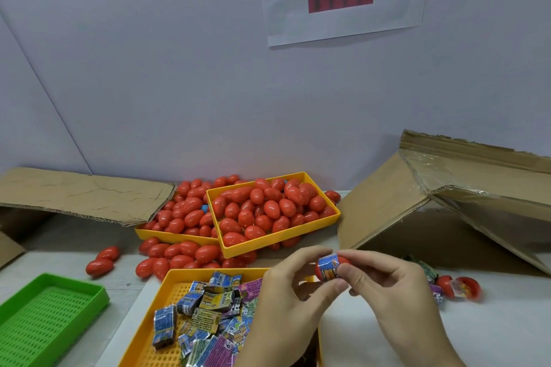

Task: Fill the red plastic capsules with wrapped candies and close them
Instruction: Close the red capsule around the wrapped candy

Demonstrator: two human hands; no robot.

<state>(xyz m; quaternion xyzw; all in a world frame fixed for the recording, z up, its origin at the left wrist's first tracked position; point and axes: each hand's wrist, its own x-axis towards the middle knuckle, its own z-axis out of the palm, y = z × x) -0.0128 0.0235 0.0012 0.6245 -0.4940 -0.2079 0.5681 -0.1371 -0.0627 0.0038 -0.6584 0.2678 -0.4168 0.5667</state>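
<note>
red capsule [343,262], lower right of centre, pinched with a blue candy [328,267] by both hands (light, slick shell; grip its sides).

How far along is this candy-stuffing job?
Closed red capsules already heap the yellow trays. Both hands, left hand and right hand, are pressing a blue wrapped candy into a red capsule half. Many candies remain, and an open capsule waits.

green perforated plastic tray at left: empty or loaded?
Empty. The green perforated plastic tray shows bare mesh floor across everything in frame; its near-left corner is cut off by the frame edge.
</note>
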